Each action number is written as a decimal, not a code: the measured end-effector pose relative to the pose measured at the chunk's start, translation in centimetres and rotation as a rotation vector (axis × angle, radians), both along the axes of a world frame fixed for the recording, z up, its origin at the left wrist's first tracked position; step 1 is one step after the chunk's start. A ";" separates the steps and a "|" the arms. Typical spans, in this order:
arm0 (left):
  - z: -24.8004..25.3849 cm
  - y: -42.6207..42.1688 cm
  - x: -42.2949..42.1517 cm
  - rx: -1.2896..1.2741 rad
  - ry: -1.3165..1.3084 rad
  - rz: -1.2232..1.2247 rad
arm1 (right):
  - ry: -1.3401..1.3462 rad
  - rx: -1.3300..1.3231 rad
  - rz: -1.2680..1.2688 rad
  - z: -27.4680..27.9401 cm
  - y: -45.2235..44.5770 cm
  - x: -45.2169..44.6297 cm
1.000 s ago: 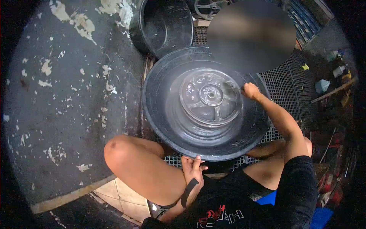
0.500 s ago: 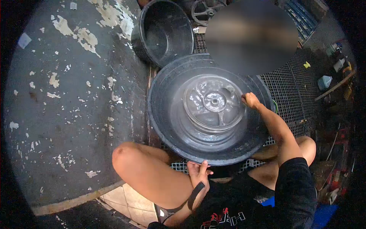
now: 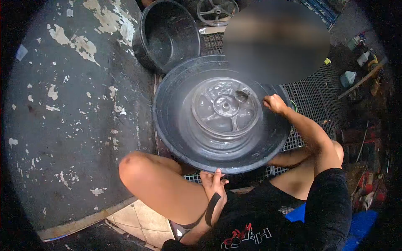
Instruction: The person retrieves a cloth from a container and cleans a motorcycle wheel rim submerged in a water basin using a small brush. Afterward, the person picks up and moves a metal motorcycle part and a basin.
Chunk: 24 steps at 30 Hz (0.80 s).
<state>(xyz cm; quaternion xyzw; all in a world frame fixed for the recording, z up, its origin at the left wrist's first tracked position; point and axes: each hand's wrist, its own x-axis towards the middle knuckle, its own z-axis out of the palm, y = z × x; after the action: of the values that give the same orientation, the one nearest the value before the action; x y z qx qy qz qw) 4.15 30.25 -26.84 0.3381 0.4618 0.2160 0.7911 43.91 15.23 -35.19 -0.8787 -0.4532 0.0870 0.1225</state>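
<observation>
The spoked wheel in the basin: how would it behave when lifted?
The wheel looks shiny and wet, so probably slippery. Its rim and spokes appear metallic, suggesting stiffness and some weight. Its round outline could let it roll if stood on edge.

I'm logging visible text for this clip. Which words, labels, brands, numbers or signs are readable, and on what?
"H", probably: outlined letter on the black shirt; the rest of its print is too unclear to read.
Wheel and basin: no readable text.
Pale container: too small to tell.
</observation>
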 end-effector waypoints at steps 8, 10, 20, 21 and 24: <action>-0.1 0.1 -0.1 -0.023 -0.003 0.010 | -0.047 -0.157 0.103 3.2 0.4 -3.3; -0.3 0.1 -0.1 -0.027 -0.007 0.011 | -0.118 -0.195 0.164 3.5 0.9 -4.2; -0.6 0.2 -0.2 -0.022 -0.008 0.020 | -0.050 -0.105 -0.050 1.0 1.9 -2.3; -0.7 0.1 -0.2 -0.022 -0.012 0.032 | -0.017 -0.119 -0.121 0.7 2.1 -1.7; -0.6 0.2 -0.1 -0.026 0.001 0.032 | -0.030 -0.141 -0.217 -1.6 3.0 -0.1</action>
<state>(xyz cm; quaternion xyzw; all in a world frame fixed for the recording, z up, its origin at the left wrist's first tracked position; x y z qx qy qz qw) 4.07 30.45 -27.41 0.3206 0.4703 0.2227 0.7915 43.84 18.21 -36.78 -0.9301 -0.3501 0.0917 0.0622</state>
